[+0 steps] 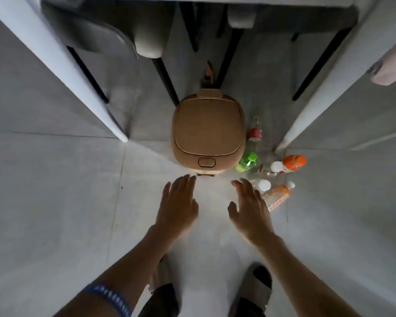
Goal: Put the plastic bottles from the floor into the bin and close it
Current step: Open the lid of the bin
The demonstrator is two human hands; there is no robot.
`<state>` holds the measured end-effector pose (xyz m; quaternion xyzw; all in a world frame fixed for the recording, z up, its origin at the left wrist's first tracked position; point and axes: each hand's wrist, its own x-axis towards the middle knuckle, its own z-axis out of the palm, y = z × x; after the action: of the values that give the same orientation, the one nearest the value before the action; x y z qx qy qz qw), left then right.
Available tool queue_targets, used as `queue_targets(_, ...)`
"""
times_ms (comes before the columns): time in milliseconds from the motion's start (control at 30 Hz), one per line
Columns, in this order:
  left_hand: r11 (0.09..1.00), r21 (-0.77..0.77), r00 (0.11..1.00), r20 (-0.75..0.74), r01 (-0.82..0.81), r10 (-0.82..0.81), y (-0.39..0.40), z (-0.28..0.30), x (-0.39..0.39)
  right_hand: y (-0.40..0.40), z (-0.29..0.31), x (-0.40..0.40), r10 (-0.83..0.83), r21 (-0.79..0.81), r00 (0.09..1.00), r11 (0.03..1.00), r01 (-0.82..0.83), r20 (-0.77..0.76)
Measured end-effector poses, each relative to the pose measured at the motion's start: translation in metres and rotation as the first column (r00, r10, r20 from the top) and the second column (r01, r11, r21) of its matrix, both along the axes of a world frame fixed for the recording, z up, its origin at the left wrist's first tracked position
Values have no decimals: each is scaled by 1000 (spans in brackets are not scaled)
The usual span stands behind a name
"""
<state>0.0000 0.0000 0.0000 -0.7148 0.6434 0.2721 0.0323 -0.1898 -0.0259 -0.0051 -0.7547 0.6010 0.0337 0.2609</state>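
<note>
A tan bin (pixel 207 131) stands on the grey floor with its lid down and a push button (pixel 206 162) at its near edge. Several plastic bottles lie to its right: a red-labelled one (pixel 255 131), a green one (pixel 247 161), an orange-capped one (pixel 293 163), a clear one with a white cap (pixel 270 169), another white-capped one (pixel 261 185) and an orange-labelled one (pixel 277 196). My left hand (pixel 178 202) hovers open just in front of the bin. My right hand (pixel 249 207) is open too, beside the nearest bottles, holding nothing.
White table legs (pixel 114 124) (pixel 286 143) flank the bin, with the table over it. Dark chair legs (pixel 167 83) and grey chair seats (pixel 146 42) stand behind. My feet in sandals (pixel 254 291) are on the floor tiles below my arms.
</note>
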Motion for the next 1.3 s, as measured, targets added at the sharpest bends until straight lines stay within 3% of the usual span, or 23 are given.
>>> queue_targets(100,932,-294,974,139,212,-178,-24,-58,-3,-14,-54,17,234,-273,971,933,-236,-40)
queue_targets(167,855,-371,930,211,363,-303,-39,-97,3,-34,-94,23,379,-392,921,836,-385,-95)
queue_targets(267,742,-504,897,272,442,-349,-48,-136,15,-58,-138,12,460,-583,863,649,-489,-210)
queue_targets(333,636,-621,888,308,459,-341,-52,-157,25,-71,-160,5,490,-681,844,542,-492,-220)
queue_targets(467,462,-770,891,312,440,-329,-64,-174,31,-81,-179,9,501,-836,863,445,-321,-64)
queue_targets(600,381,-833,903,293,402,-313,-72,-174,32,-79,-176,18,460,-857,885,484,-174,80)
queue_targets(667,349,-824,885,348,446,-310,-73,-166,32,-79,-169,17,476,-869,878,457,-191,57)
queue_targets(733,361,-810,878,358,461,-318,-74,-156,29,-79,-164,15,475,-865,880,446,-230,11)
queue_targets(867,474,-787,915,291,395,-278,-70,-146,15,-68,-152,13,456,-789,889,561,-251,41)
queue_targets(967,469,-787,914,306,400,-266,-74,-143,7,-68,-139,-3,492,-752,869,589,-296,44)
queue_targets(1067,404,-781,873,367,477,-322,-76,-138,-10,-75,-134,-35,401,-778,914,591,-212,56)
queue_targets(1200,270,-734,735,432,623,-522,-82,-131,-64,-67,-145,-98,174,-713,978,700,-43,111)
queue_targets(1233,265,-691,695,466,673,-548,-88,-130,-81,-65,-149,-110,140,-682,987,729,-50,77)
queue_targets(1300,351,-528,625,542,773,-562,-104,-133,-116,-63,-159,-125,91,-589,996,804,-78,-7)
